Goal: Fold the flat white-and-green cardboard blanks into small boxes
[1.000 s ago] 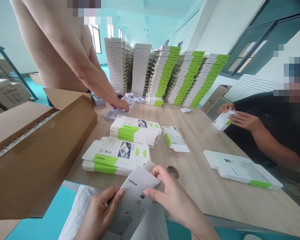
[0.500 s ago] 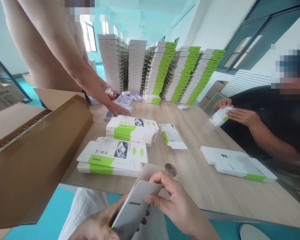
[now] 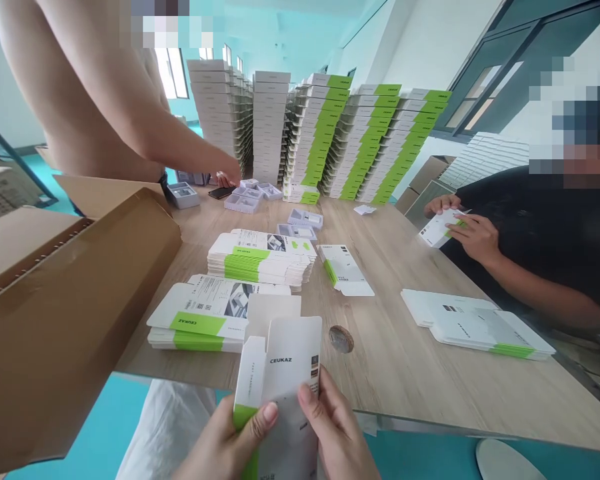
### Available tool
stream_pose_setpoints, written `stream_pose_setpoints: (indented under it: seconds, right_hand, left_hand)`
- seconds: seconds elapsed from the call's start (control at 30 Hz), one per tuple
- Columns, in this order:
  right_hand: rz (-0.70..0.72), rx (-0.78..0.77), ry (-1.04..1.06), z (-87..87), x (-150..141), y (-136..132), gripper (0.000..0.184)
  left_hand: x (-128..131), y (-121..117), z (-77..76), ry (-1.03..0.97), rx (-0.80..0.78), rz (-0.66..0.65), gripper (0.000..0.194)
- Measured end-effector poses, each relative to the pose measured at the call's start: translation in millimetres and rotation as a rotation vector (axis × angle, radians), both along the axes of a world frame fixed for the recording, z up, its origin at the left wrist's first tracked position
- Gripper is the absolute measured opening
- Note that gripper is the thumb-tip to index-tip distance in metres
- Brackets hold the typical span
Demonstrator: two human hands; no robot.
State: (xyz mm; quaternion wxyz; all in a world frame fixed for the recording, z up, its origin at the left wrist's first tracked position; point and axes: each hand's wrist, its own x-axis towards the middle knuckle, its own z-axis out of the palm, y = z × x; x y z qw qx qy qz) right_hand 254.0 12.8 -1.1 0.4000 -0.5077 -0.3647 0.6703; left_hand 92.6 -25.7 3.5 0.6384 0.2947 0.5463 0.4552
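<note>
Opened out now, the white-and-green CEUKAZ carton (image 3: 280,373) stands nearly upright with its top flap raised, where a moment ago it lay flattened and tilted. Both hands grasp it low down, just off the near edge of the wooden tabletop (image 3: 405,380): the left hand (image 3: 225,440) has its thumb pressed on the green-edged side, the right hand (image 3: 336,427) has its thumb on the printed face, and the other fingers are hidden behind the card. Just beside it lie a stack of flat cartons (image 3: 215,320) and a round brown disc (image 3: 341,339). Beyond a second stack (image 3: 260,257), two grey trays (image 3: 305,219) have appeared — and the standing person's hand (image 3: 227,179) has moved to the far edge, near a black phone (image 3: 221,193).
</note>
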Motion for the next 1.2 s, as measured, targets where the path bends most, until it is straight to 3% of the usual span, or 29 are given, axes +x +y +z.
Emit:
stream_pose_setpoints:
  seconds: [0.23, 0.37, 0.5, 0.6, 0.73, 0.87, 1.0, 1.2]
  right_hand:
    - [-0.152, 0.257, -0.225, -14.1, -10, -18, 0.051]
    - [0.003, 0.186, -0.108, -8.6, -7, -4, 0.057]
    - [-0.163, 0.171, -0.116, -10.7, -13, -1, 0.058]
    - [-0.178, 0.151, -0.078, -10.9, -15, -6, 0.058]
    - [-0.140, 0.172, -0.031, -4.2, -12, -15, 0.059]
    - [-0.151, 0.269, -0.091, 1.8, -7, -20, 0.074]
    - [-0.078, 0.342, -0.157, 6.1, -2, -15, 0.056]
    - [0.153, 0.361, -0.127, 7.7, -2, -13, 0.049]
  left_hand:
    - [21, -3, -29.3, 0.299, 0.165, 0.108, 0.076]
    - [23, -4, -35.3, 0.338, 0.208, 0.124, 0.073]
    - [19, -1, -34.8, 0.369, 0.244, 0.084, 0.070]
    - [12, 1, -33.3, 0.387, 0.244, 0.142, 0.060]
    - [7, -2, -27.7, 0.298, 0.353, 0.347, 0.098]
    - [4, -6, -18.0, 0.205, 0.359, 0.211, 0.077]
    - [2, -6, -12.8, 0.199, 0.338, 0.077, 0.065]
    - [5, -8, -26.2, 0.422, 0.329, 0.228, 0.059]
